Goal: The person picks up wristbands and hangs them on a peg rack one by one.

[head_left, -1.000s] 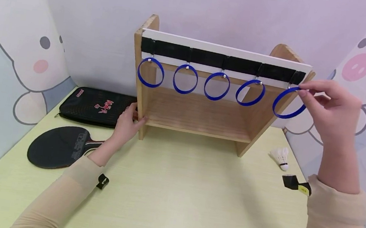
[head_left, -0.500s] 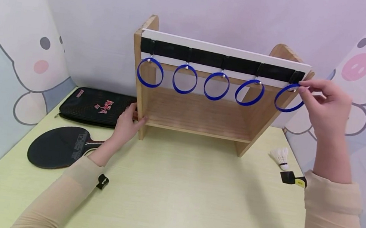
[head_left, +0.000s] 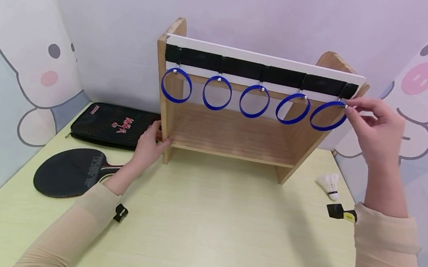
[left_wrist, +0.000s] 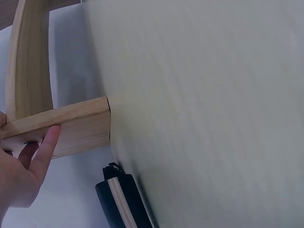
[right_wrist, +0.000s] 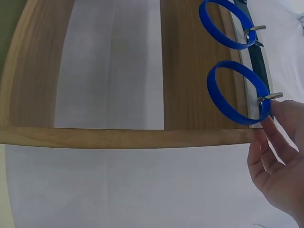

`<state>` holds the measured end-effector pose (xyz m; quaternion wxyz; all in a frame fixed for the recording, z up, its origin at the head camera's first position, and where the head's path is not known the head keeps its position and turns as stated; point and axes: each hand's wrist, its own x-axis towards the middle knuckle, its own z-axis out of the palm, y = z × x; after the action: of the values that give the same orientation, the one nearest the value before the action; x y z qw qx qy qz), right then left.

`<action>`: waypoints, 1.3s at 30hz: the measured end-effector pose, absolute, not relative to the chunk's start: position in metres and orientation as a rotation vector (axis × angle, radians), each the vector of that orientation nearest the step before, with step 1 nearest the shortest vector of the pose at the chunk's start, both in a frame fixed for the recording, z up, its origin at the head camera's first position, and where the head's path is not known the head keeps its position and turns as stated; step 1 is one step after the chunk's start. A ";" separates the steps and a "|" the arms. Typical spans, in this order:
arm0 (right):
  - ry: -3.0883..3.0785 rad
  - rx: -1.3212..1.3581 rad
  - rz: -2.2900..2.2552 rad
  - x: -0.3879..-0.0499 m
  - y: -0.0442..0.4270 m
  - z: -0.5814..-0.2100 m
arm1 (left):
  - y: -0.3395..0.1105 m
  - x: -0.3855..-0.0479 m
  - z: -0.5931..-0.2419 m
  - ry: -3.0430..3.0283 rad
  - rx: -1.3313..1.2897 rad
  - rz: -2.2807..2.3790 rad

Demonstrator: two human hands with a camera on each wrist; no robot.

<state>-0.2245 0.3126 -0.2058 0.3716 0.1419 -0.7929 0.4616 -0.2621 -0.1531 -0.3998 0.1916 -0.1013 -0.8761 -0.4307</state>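
Several blue rings hang in a row from metal hooks on a black strip along the white board (head_left: 247, 52) of a small wooden shelf (head_left: 234, 131). At the right end, my right hand (head_left: 381, 130) pinches the edge of the last blue ring (head_left: 324, 127) with thumb and fingers. That ring's hook (right_wrist: 271, 97) passes through it in the right wrist view, its tip sticking out inside. Low on the shelf's left side panel (left_wrist: 71, 121), my left hand (head_left: 149, 146) grips the wood, fingers behind and thumb at the front.
To the left lie a black zipped case (head_left: 113, 124) and a black table tennis bat (head_left: 68, 173), both beside the left arm. A white shuttlecock (head_left: 328, 185) lies on the table at right, near the right forearm. Walls stand behind and at both sides.
My right hand has moved left with the last ring, which rose and then came down onto its hook. The left hand keeps its grip on the side panel.
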 end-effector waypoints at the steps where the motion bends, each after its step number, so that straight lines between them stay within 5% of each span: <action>1: -2.015 0.376 1.198 -0.223 0.313 -0.205 | -0.153 -0.262 -0.400 -2.460 -0.285 -1.208; 17: -1.851 0.506 1.121 -0.199 0.296 -0.207 | -0.157 -0.256 -0.393 -2.484 -0.314 -1.232; 29: -1.761 0.644 1.187 -0.165 0.258 -0.214 | -0.166 -0.216 -0.336 -2.419 -0.268 -1.111; 39: -1.982 0.677 0.919 -0.162 0.230 -0.262 | -0.124 -0.180 -0.316 -2.231 -0.544 -0.823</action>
<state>-0.1619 0.2298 -0.2622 0.4145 0.2694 -0.7886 0.3656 -0.1795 -0.1241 -0.3159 0.3439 -0.2093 -0.8589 -0.3166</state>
